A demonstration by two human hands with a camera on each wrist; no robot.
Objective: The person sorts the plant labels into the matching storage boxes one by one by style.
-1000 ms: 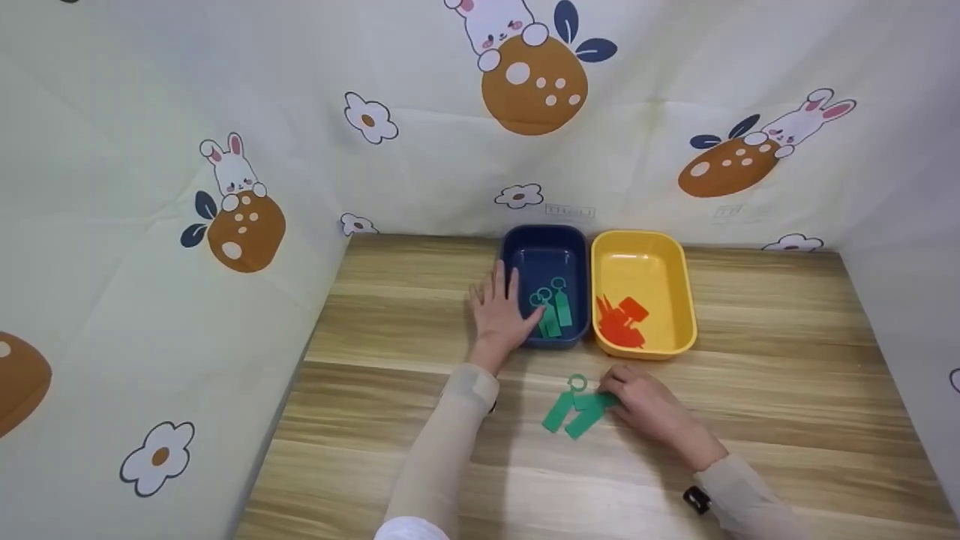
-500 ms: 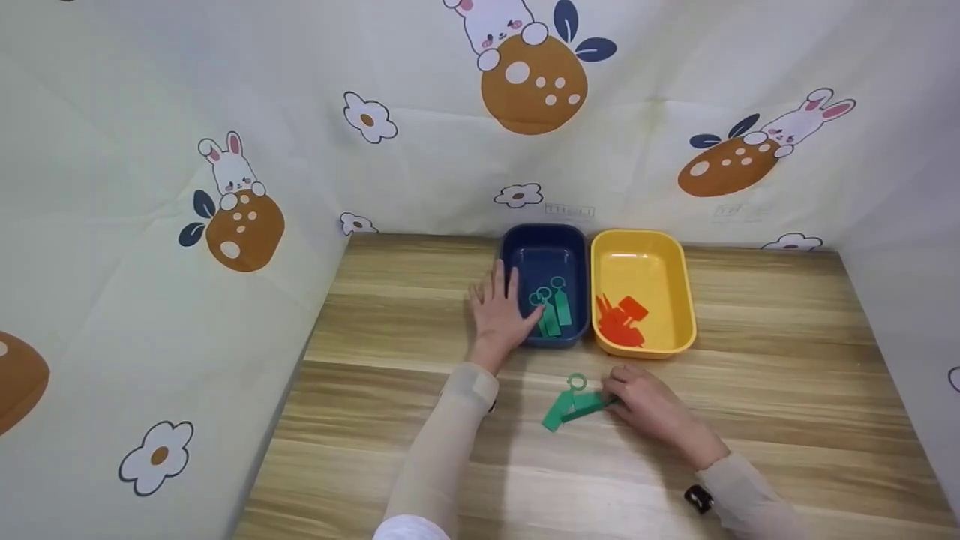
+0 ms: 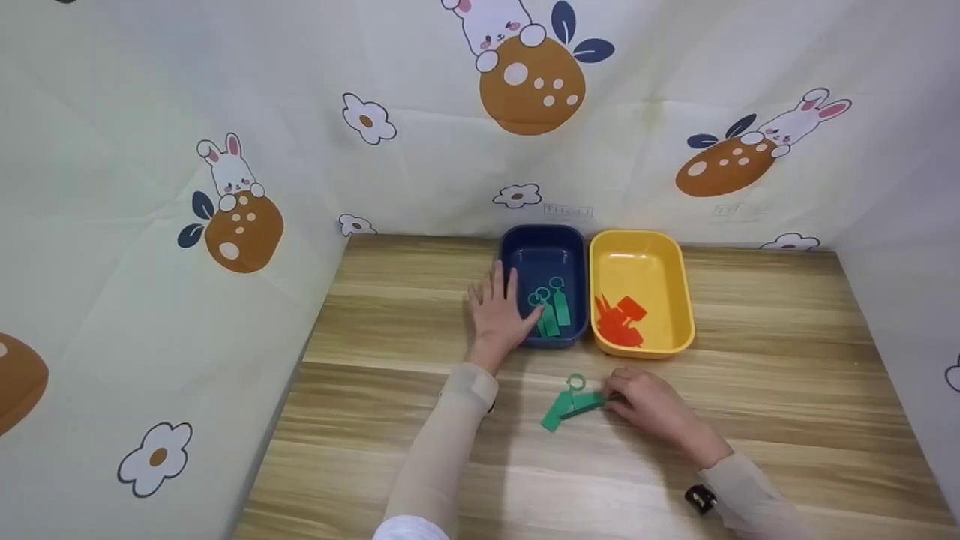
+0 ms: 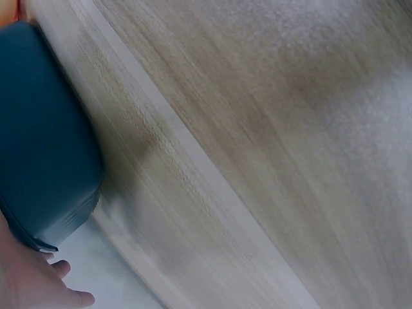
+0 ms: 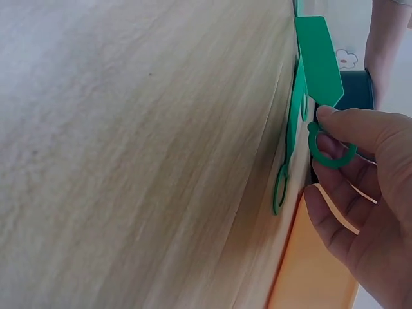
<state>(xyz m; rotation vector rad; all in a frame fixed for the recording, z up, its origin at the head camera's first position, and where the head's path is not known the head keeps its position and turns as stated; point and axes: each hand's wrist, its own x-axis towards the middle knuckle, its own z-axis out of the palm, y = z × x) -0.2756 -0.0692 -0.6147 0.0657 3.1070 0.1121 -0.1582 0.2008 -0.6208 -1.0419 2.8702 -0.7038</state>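
Note:
My left hand lies along the left wall of a dark blue bin, fingers straight and spread, thumb over the rim. Several green tags with ring tops lie inside that bin. Below the bins, my right hand pinches a green ring-topped tag between thumb and fingers near its ring, the tag tilted up from the table. Other green tags lie beside and partly under it, one ring pointing toward the bins. In the left wrist view, the fingers show beside the bin's outer wall.
A yellow bin stands against the blue one's right side, with several red-orange tags in its near left corner. Both stand on a wood-grain table, close to a patterned cloth backdrop that encloses the back and sides.
The right hand has tilted the green tag it holds, swinging its free end up off the lower tag position toward the others. The left hand stays in place.

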